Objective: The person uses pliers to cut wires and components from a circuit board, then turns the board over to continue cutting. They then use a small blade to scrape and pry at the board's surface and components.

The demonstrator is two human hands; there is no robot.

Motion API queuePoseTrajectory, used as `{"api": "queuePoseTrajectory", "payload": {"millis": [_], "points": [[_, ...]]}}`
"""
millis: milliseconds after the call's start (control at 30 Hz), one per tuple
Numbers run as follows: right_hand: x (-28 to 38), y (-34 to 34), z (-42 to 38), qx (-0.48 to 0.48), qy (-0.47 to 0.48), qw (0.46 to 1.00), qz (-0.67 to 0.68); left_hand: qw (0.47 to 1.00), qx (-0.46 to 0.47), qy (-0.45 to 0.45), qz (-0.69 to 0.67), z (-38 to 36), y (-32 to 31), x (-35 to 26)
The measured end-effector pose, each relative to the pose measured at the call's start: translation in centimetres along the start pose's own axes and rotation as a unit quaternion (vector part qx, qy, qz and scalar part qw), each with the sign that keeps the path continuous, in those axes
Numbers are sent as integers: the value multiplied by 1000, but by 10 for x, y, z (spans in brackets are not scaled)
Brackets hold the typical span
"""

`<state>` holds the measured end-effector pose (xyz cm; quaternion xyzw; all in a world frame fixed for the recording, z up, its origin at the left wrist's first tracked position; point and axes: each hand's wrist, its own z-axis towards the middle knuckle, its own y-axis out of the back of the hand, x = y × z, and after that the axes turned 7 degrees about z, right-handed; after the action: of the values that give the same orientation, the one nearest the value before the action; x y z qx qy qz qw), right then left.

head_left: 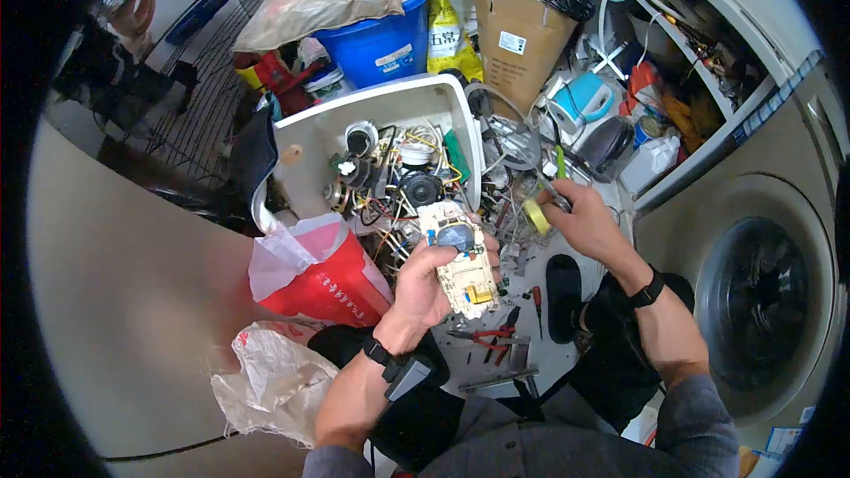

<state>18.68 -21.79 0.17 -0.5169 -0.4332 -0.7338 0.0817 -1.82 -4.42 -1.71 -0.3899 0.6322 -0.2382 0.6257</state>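
In the head view we count one circuit board [460,265], cream-coloured with a dark round part near its top end and a yellow component lower down, held up in our left hand [425,288]; the fingers are clamped around its edges, palm facing up toward us, the wrist bent back and wearing a dark band. Our right hand [589,226] is stretched forward and to the right, fingers closed on one roll of yellow tape [537,215], with a thin green-handled tool [560,162] standing just above it; whether that hand also grips the tool we cannot tell. This wrist carries a black watch strap. The board sits just in front of one opened white appliance housing [381,124], whose inside shows tangled wires and round parts. On the floor between our knees lie two pairs of red-handled pliers [491,336] and one small red screwdriver [537,301]. To the left we see one red plastic bag [332,288] and one pale crumpled bag [270,381]. Behind the housing stand one blue bucket [376,44] and one cardboard box [522,35]. One washing machine [753,301] fills the right side.
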Motion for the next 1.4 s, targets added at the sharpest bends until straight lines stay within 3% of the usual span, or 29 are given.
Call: {"api": "queuePoseTrajectory", "payload": {"millis": [100, 200, 500, 667, 700, 800, 900, 1033, 1133, 1400], "points": [[-1, -3, -4, 1, 73, 996, 41, 998, 2, 33, -59, 5, 1, -1], [7, 2, -1, 32, 22, 998, -42, 989, -35, 53, -132, 8, 9, -5], [-14, -3, -5, 59, 86, 992, -66, 981, -7, 60, -186, 6, 14, -8], [3, -6, -13, 34, 184, 982, -13, 990, -41, -64, 120, 5, -6, -4], [12, -4, -15, 31, 219, 975, 2, 990, -40, -65, 120, 4, -6, -2], [33, 4, -25, 84, 248, 962, -73, 967, -83, -96, 219, 4, -7, 3], [37, 3, -29, 68, 313, 939, -126, 920, -177, -82, 341, 1, -13, 0], [40, 6, -32, 60, 332, 927, -166, 865, -178, -118, 455, 1, -11, 1], [39, 6, -32, 53, 347, 921, -171, 828, -187, -121, 515, 2, -14, 3], [39, 11, -34, 82, 342, 918, -184, 852, -152, -112, 489, 7, -6, 7]]}}
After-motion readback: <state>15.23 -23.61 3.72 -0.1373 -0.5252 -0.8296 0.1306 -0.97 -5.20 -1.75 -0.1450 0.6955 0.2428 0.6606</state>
